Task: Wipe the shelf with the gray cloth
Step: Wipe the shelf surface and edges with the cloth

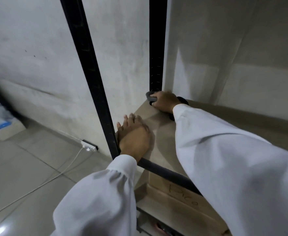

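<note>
- Beige shelf (163,133) in a black metal frame; front post (92,74) and rear post (156,48) stand against a pale, scuffed wall (37,48).
- Tiled floor (29,159); power strip (89,145) with a white cable lies at the wall's foot.
- Cardboard box (179,193) sits on the level below.
- Left hand (133,137): flat on the shelf beside the front post, fingers straight.
- Right hand (165,102): reached to the back corner, fingers curled round the gray cloth (150,97), which touches the rear post's base.

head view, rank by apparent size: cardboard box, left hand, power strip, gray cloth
cardboard box, though partly hidden
left hand
power strip and gray cloth look alike; the cloth is mostly covered by the right hand
</note>
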